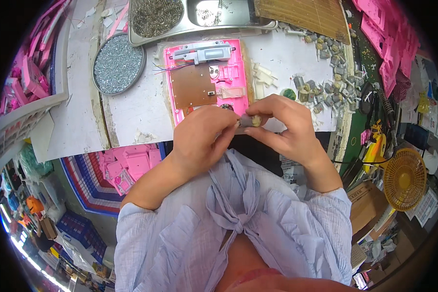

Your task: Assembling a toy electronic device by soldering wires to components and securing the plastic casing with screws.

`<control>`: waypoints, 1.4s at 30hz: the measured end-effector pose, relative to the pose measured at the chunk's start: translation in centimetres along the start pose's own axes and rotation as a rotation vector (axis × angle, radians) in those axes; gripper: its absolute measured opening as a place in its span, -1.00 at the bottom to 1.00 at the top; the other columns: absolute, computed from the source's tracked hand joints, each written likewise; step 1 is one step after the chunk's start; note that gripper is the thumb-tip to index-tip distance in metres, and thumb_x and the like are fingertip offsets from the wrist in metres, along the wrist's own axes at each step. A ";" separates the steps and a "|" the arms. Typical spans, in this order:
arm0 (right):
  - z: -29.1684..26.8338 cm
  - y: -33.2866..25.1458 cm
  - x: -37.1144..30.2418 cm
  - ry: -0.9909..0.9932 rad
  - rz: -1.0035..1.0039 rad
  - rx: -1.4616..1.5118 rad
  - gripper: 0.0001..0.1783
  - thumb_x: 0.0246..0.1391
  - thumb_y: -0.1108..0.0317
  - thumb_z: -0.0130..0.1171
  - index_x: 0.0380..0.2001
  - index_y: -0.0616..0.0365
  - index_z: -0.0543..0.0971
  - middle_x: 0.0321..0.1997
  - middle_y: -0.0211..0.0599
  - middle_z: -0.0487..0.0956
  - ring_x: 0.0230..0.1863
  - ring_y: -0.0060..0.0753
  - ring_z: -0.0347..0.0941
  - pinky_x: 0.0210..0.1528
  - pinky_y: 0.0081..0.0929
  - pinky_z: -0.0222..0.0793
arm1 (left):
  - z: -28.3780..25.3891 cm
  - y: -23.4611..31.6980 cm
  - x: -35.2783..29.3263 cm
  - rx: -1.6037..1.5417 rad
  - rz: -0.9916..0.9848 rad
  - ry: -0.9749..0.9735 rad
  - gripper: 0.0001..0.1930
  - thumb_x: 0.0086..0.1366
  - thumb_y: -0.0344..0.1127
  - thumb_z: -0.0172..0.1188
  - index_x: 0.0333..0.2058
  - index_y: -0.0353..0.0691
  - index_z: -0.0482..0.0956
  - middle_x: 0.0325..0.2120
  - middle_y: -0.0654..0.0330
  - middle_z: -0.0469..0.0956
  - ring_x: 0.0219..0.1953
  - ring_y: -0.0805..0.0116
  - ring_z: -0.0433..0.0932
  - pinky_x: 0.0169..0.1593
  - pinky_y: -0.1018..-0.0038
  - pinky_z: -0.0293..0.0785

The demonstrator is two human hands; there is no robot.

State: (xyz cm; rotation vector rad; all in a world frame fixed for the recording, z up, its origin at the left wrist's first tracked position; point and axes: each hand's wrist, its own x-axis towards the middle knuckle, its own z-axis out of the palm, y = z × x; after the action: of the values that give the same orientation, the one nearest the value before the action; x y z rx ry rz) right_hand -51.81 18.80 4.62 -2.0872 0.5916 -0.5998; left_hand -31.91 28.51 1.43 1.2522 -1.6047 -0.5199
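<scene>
Between my two hands is a small grey cylindrical part (248, 120) with a yellowish end. My right hand (292, 127) pinches it between thumb and forefinger. The closed fingertips of my left hand (202, 134) meet at its left end; what exactly they grip there is too small to make out. Just beyond my hands lies a pink plastic housing (237, 63), face up. It carries a brown circuit board (192, 86), a grey module (203, 53) across its far end and thin coloured wires (163, 68). My hands cover the housing's near edge.
Many similar grey parts (328, 87) are scattered at the right, beside white plastic pieces (264, 75). A round tray of screws (118, 63) stands left, a metal tray (190, 30) at the back. Pink parts fill a basket (90, 187) below the white table (131, 114). A yellow fan (405, 179) stands right.
</scene>
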 end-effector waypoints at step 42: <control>0.2 3.9 3.1 0.245 -0.055 -0.268 -0.66 -0.03 0.52 0.40 -0.11 0.20 0.65 0.02 -0.13 0.69 0.16 -0.04 0.56 0.16 -0.23 0.48 | -4.1 -5.2 0.6 0.631 -0.074 0.042 -0.85 0.13 -0.39 0.39 -0.33 -0.15 0.60 -0.41 0.22 0.53 -0.31 0.20 0.51 -0.16 0.28 0.30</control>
State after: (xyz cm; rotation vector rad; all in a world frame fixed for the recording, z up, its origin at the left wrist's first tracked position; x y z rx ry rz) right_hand -50.02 14.99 1.90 -2.3031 0.7915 -0.8555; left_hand -25.79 27.00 -0.81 1.7737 -1.7549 -0.0156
